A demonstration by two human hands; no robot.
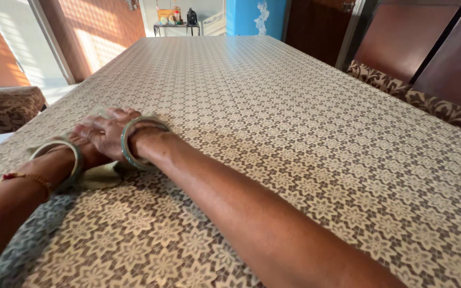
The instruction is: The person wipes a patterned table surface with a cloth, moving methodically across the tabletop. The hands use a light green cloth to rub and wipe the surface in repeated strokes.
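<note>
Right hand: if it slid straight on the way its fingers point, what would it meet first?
The right hand points toward the table's left edge, lying on a pale cloth. Beyond the fingers only patterned tablecloth shows, then the edge; the way looks free, though depth is unclear.

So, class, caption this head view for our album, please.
Both hands press a pale cloth flat on the patterned table.
</note>
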